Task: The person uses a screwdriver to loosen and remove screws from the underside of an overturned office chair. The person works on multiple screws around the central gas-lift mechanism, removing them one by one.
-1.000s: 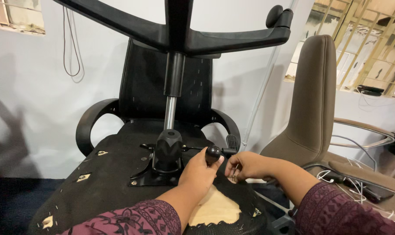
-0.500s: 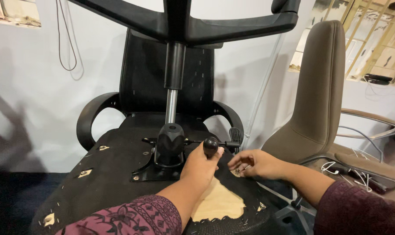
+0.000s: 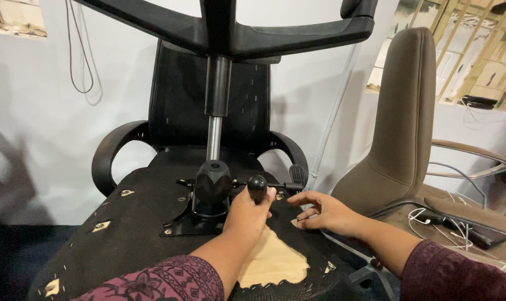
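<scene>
A lever knob (image 3: 257, 187) was gripped by the left hand (image 3: 248, 214) while the right hand (image 3: 326, 212), fingers half spread, pinched something small at the seat underside's (image 3: 124, 223) right edge; steady holding seemed needed next.

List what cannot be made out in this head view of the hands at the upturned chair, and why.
- Left hand: its fist hides the tool below the black knob.
- Right hand: the item under its fingertips is too small.
- Chair base: cut by the top edge.

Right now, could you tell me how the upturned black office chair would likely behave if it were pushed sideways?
The upturned black office chair probably feels heavy and stiff, given its metal mechanism plate. With the star base high overhead, it may tip. The left hand gripping the black knob likely steadies it.
</scene>
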